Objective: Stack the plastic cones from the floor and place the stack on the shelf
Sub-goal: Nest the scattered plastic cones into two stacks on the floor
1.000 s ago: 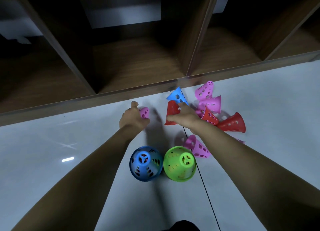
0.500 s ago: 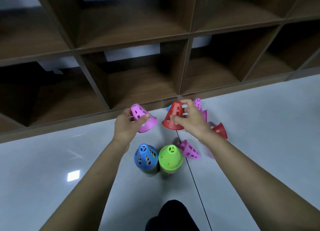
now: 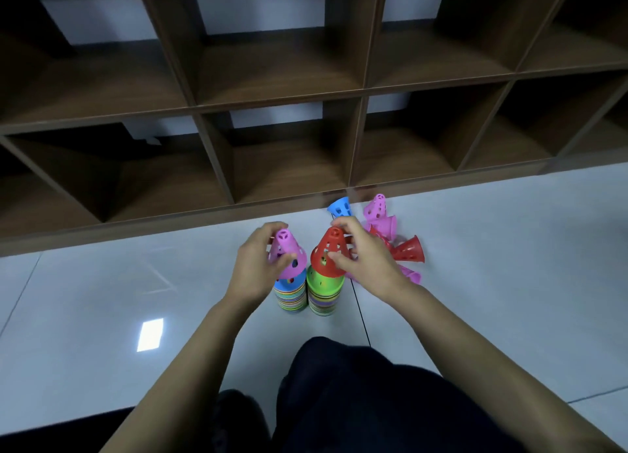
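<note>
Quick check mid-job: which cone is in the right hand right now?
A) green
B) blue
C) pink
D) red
D: the right hand pinches the red cone over the green-topped stack, while the left hand holds the pink cone.

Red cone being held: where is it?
Head view, centre: the red cone is over the green-topped stack, in the right hand, beside the pink cone.
</note>
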